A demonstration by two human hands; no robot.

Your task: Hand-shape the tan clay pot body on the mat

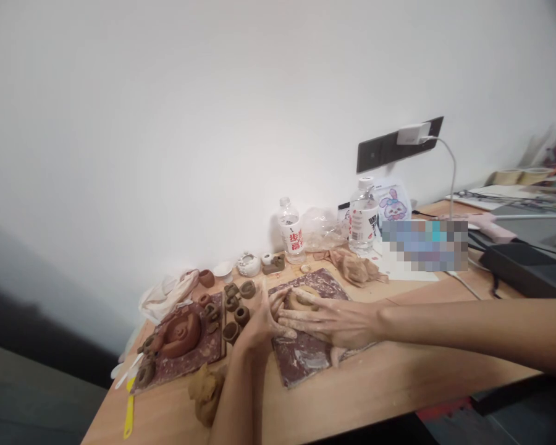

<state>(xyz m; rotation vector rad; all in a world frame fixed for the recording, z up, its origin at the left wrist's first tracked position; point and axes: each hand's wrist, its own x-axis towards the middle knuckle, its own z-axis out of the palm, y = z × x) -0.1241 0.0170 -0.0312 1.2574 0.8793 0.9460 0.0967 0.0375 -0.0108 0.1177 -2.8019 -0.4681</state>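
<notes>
A rounded lump of yellowish-brown clay (308, 293) sits on a dark red, clay-smeared board (301, 364). My left hand (269, 314) curls around its left side, thumb toward me. Across the near side lies my right hand (327, 316), its long fingers pressed along the clay and reaching to the left hand. Both hands carry pale clay smears. The fingers hide much of the lump, so its full shape cannot be made out. Beside my left forearm rests a larger lump of ochre clay (206, 392).
A second board (213, 355) on the left carries a reddish-brown clay teapot-like piece (181, 334). Small dark clay pots (231, 332) stand between the boards. Two bottles (293, 232), a crumpled brown cloth (359, 267) and a yellow tool (128, 411) surround the work.
</notes>
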